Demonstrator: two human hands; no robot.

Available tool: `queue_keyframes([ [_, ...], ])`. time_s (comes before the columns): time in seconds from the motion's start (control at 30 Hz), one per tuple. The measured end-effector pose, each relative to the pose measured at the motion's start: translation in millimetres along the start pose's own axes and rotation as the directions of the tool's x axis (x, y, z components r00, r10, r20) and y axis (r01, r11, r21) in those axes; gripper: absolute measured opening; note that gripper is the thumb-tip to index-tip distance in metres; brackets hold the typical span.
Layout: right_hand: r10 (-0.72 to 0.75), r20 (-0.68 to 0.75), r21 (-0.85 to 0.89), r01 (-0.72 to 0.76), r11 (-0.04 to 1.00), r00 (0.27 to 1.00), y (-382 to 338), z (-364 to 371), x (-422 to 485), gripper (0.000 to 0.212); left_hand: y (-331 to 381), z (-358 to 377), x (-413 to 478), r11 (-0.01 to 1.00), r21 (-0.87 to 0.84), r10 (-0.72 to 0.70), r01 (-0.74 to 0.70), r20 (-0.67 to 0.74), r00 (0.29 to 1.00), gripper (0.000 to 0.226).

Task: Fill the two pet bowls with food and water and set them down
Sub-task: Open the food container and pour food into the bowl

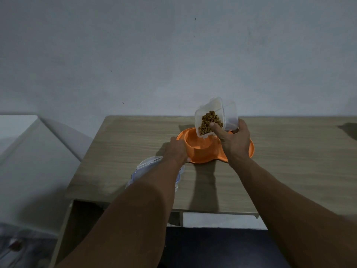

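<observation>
An orange double pet bowl (pixel 201 153) sits on the wooden table (pixel 123 151) near the wall. My right hand (pixel 234 142) grips a clear plastic container (pixel 214 117) of brown kibble (pixel 209 121), tilted over the bowl's left well. That well looks pale inside with no kibble showing. My left hand (pixel 176 149) holds the bowl's left rim. The bowl's right well is hidden behind my right hand.
A clear container lid (pixel 148 163) lies on the table under my left forearm. A white surface (pixel 23 144) stands to the left of the table. The wall runs right behind the table. A dark shape (pixel 348 129) sits at the table's far right edge.
</observation>
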State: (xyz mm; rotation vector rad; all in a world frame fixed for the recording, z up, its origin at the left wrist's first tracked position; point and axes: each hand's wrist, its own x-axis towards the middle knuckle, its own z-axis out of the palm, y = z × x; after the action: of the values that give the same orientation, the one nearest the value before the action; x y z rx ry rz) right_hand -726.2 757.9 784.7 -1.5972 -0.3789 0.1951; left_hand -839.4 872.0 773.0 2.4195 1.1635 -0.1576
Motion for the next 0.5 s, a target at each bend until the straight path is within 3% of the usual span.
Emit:
queue_keyframes([
  [0.5,-0.035,-0.053,-0.067,0.032,0.997,0.998,4.6,-2.0,3.5,0.047,-0.6,2.1,-1.1,1.000,-0.007,-0.006,0.005,-0.015,1.000,0.057],
])
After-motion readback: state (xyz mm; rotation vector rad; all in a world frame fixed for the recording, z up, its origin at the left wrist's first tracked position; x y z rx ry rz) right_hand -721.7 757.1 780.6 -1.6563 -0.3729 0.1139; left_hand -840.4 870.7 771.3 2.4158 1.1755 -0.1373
